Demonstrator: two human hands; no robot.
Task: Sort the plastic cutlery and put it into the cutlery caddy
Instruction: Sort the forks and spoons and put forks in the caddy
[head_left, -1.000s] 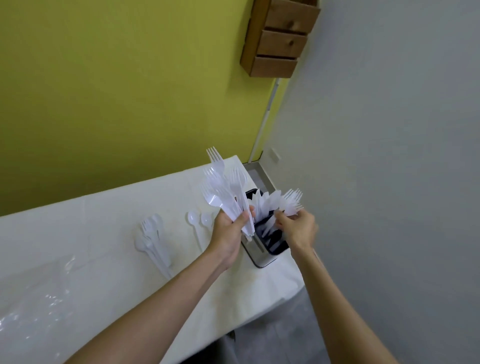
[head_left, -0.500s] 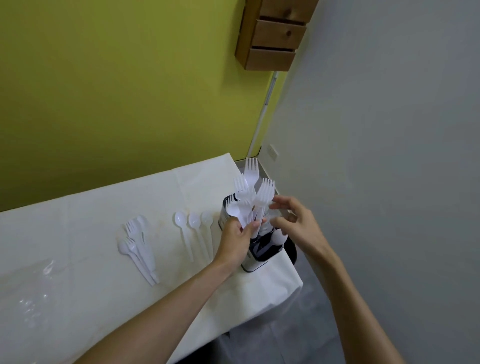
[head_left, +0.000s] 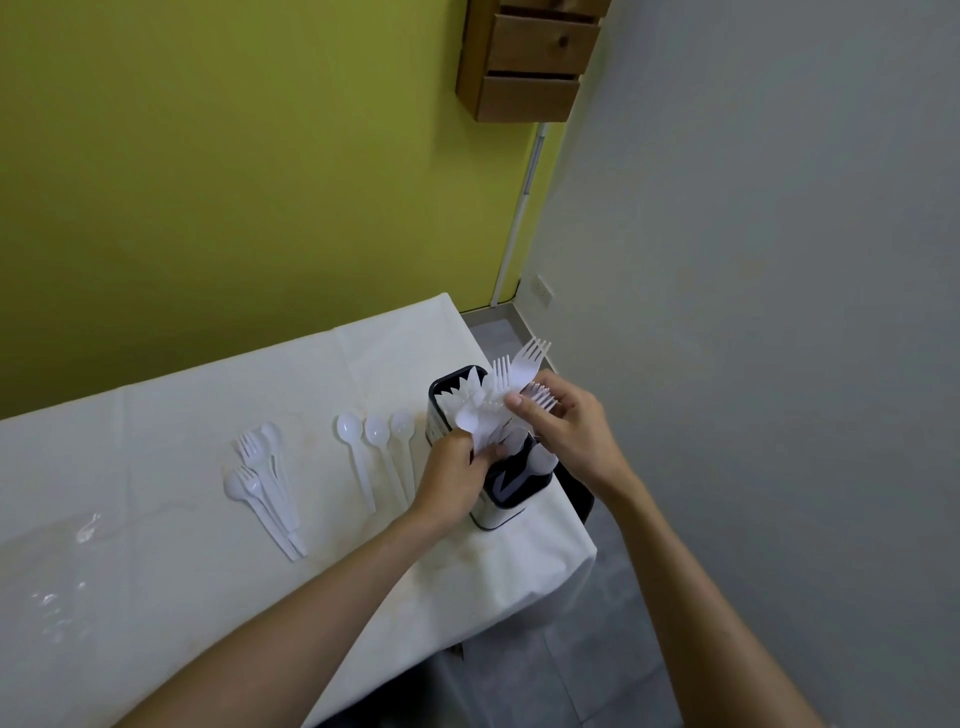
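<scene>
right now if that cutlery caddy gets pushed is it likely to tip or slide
Probably tippy: the cutlery caddy is tall and narrow, with forks sticking above its rim. It stands near the corner of the table, so a hard push might send it off the edge.

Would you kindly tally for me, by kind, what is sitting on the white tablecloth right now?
Cutlery caddy: 1
Spoons in a row: 3
Mixed heap of forks and spoons: 1 (overlapping, pieces uncountable)
Clear plastic wrapper: 1
Total: 6
</scene>
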